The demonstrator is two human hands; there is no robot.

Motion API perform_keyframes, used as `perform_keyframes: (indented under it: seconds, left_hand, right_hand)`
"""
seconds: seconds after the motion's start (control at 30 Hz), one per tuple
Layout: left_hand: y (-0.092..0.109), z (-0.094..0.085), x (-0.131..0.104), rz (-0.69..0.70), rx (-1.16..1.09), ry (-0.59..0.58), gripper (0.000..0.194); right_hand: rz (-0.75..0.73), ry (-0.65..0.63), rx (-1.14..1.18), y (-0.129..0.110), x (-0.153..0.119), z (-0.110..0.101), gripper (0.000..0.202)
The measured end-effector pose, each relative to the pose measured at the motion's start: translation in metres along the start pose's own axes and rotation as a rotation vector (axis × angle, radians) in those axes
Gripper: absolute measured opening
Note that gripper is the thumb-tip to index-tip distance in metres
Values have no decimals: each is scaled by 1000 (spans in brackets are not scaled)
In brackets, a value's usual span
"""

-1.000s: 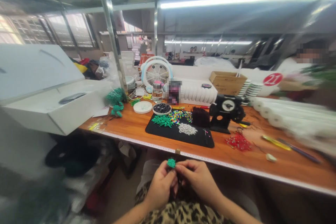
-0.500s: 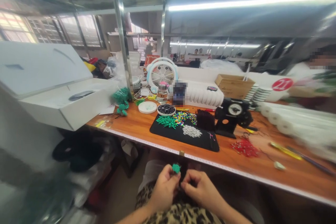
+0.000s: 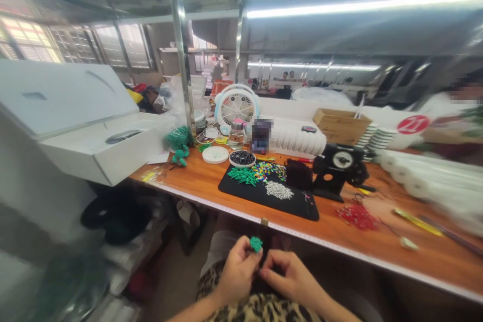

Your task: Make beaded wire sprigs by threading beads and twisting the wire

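Note:
Over my lap, below the table edge, my left hand pinches a small bundle of green beadwork between thumb and fingers; its exact make is too small to tell. Close beside it on the right, my right hand has thumb and index fingertip pressed together. What lies in that pinch, if anything, is too fine to make out. In front of the hands a black mat bears green tube beads, mixed coloured beads and a heap of silvery beads. A dish of black beads stands at its back edge.
A small black hand-cranked machine with a dial stands right of the mat, near a red beaded tangle. Behind are a white fan, a glass jar and a cardboard box. An open white box juts out at left.
The whole view has shifted slightly, with the scene sitting a little further right. My right fingertips have come slightly nearer to my left hand, which keeps the green beadwork pinched.

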State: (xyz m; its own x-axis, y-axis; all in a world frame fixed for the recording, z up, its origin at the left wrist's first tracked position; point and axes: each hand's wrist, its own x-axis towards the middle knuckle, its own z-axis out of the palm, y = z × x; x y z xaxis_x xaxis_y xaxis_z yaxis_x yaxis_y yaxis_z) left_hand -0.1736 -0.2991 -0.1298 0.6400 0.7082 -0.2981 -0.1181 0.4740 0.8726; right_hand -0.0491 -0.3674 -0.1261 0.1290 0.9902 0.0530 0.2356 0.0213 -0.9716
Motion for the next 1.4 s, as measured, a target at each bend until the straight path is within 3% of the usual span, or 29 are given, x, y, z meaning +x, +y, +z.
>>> perform_keyframes:
  seconds: [0.47, 0.7, 0.87, 1.1, 1.4]
  left_hand:
    - [9, 3, 0, -25, -41, 182, 66]
    - [10, -2, -1, 115, 72, 183, 52]
    - [11, -6, -1, 101, 202, 212, 48]
    - [41, -12, -6, 293, 306, 295, 37]
    - [83, -33, 3, 575, 215, 469, 27]
  right_hand:
    - [-30, 39, -37, -2, -2, -2, 30]
    - [23, 52, -63, -4, -4, -5, 33]
    - [-14, -27, -133, -4, -3, -5, 30]
    - [-72, -129, -161, -12, -2, -16, 30]
    - [39, -121, -141, -26, -14, -35, 29]
